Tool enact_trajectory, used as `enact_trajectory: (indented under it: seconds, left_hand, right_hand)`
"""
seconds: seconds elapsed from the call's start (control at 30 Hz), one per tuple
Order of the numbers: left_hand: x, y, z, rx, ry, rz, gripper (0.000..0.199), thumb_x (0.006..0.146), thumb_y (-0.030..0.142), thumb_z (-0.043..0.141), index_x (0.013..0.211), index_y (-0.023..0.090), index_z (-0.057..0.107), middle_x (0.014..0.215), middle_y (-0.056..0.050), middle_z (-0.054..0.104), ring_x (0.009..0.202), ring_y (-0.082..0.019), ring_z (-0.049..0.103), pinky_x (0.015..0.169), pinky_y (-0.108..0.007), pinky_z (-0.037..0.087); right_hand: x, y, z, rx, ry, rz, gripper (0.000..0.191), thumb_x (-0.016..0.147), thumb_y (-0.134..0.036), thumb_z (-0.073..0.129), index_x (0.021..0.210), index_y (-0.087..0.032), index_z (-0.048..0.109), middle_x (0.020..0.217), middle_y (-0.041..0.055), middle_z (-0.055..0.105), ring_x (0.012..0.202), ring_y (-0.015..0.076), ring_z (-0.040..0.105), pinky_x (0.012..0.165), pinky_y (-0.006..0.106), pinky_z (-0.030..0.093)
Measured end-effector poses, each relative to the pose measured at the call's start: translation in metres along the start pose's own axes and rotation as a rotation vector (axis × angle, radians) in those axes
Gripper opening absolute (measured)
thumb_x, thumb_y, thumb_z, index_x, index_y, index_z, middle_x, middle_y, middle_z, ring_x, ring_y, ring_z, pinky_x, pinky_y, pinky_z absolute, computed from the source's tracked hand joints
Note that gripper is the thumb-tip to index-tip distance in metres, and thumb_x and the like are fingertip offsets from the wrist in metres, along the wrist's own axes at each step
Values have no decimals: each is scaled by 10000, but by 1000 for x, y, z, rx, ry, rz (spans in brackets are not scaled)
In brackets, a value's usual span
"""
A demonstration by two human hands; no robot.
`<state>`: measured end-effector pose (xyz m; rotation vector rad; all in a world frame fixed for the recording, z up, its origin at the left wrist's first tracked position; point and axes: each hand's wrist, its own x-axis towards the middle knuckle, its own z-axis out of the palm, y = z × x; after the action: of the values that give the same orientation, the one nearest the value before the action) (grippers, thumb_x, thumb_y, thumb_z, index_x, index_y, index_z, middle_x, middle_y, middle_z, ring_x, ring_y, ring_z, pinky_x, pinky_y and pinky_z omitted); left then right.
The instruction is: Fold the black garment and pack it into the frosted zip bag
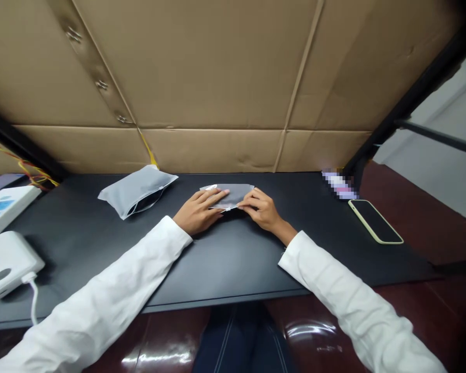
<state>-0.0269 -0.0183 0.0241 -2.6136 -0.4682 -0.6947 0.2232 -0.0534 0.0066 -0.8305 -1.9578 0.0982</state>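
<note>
A small frosted zip bag (236,192) is between my two hands at the middle of the black table. My left hand (200,210) grips its left part, fingers over the top and thumb at the near edge. With fingertips pinched together, my right hand (261,207) holds the bag's right near corner. Along the near edge runs the zip, with a small slider showing between the hands. What the bag contains cannot be made out. Further left lies a larger frosted zip bag (140,186), its mouth gaping toward me.
A phone in a pale case (376,221) lies at the right, beside a pixelated item (339,185). On the left are a white device (10,264) with a cable and a white box (11,207). Cardboard (217,77) walls the back of the black table (233,264).
</note>
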Motion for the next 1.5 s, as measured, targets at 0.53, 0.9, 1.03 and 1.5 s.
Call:
enact_trajectory:
  seconds: [0.53, 0.9, 1.03, 1.5]
  left_hand:
    - [5, 9, 8, 42, 118, -43, 148, 903, 264, 626, 836, 163, 710, 1210, -116, 672, 1127, -273, 609, 914, -424, 496]
    - [11, 13, 9, 16, 262, 53, 86, 952, 176, 561, 1015, 180, 620, 878, -49, 705, 808, -166, 627, 682, -320, 452]
    - [13, 10, 7, 50, 314, 35, 50, 943, 184, 579, 965, 185, 624, 852, -41, 702, 798, -170, 625, 690, -331, 442]
    - [8, 5, 2, 22, 267, 17, 68, 952, 182, 555, 947, 182, 622, 852, -50, 696, 803, -170, 634, 685, -326, 441]
  right_hand:
    - [-1, 5, 3, -95, -1, -47, 139, 919, -178, 613, 864, -210, 737, 795, 42, 650, 772, 168, 576, 731, 328, 500]
    - [-2, -10, 13, -311, -33, -163, 168, 955, -180, 551, 921, -196, 715, 823, 49, 654, 774, 166, 554, 716, 318, 455]
    - [-1, -9, 14, -356, 15, -187, 167, 951, -177, 554, 858, -188, 692, 782, 47, 634, 769, 173, 539, 713, 323, 443]
    - [-3, 0, 3, -298, 25, -171, 160, 949, -189, 564, 870, -199, 703, 776, 53, 631, 753, 178, 542, 691, 329, 463]
